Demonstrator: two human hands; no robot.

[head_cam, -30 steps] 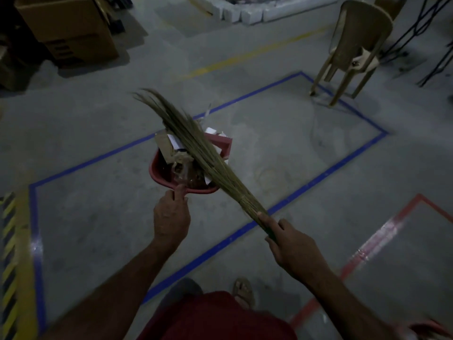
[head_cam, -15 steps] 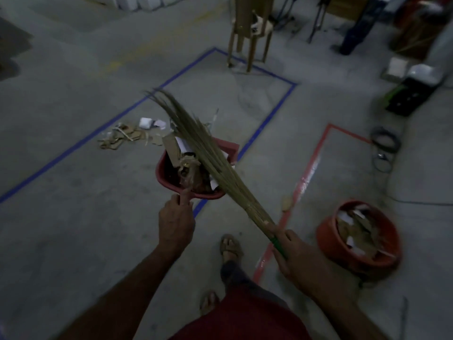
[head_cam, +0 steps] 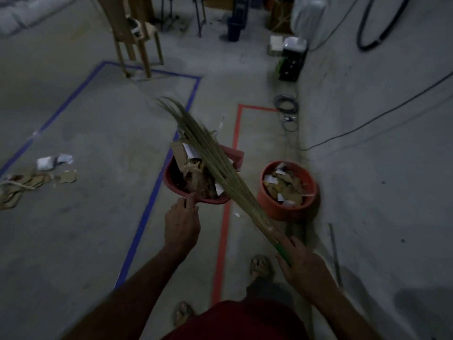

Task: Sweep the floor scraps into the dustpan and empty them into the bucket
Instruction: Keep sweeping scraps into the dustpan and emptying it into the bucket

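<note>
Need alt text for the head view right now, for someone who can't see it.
A left hand holds a scrap-filled red dustpan in the air while the right hand lays a grass broom across it; an orange bucket of scraps stands just right.

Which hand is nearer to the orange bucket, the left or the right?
Right. The right hand, holding the broom, is just below the orange bucket; the left hand, holding the dustpan, is farther left.

Workshop: taped concrete floor [head_cam: 85, 133], cables [head_cam: 367, 123]
</note>
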